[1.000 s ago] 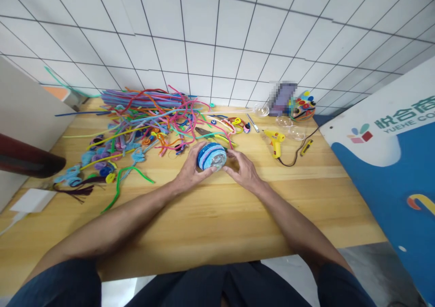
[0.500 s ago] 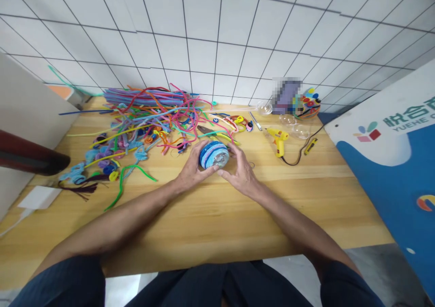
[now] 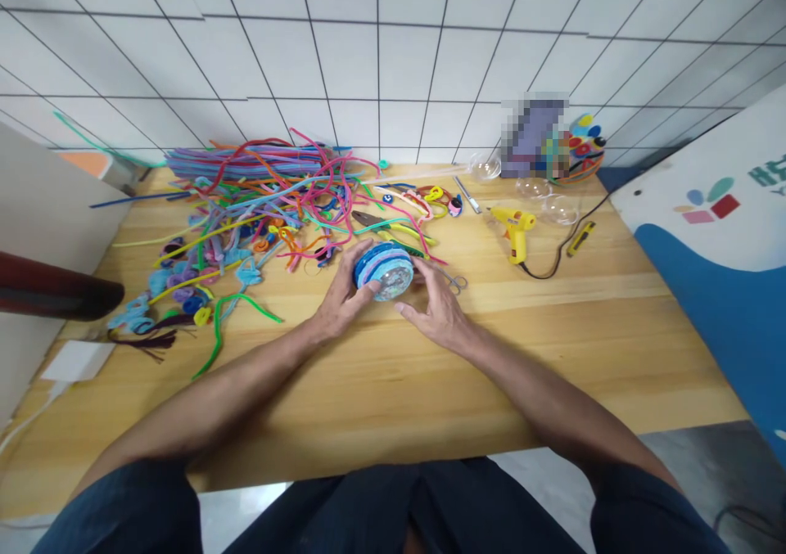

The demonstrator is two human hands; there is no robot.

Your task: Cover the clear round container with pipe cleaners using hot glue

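Observation:
A round object wrapped in blue, lilac and light-blue bands (image 3: 386, 271), with a clear shiny end facing me, is held above the middle of the table. My left hand (image 3: 345, 296) grips its left side, thumb on the front. On the right, my right hand (image 3: 439, 304) curves around it with thumb and fingers apart; its fingertips are at the object's right edge. Pliers (image 3: 374, 222) lie just behind the object. Scissors (image 3: 455, 282) show partly beside my right hand.
Pipe cleaners (image 3: 246, 165) are heaped at the back left. A yellow glue gun (image 3: 516, 231), a yellow cutter (image 3: 580, 239) and clear domes (image 3: 560, 209) lie at the right. A white adapter (image 3: 77, 362) sits at the left, below a dark red cylinder (image 3: 61, 286).
The camera view has shifted. The wrapped object has turned slightly in my hands, and my right thumb has come away from its front. More of the scissors shows.

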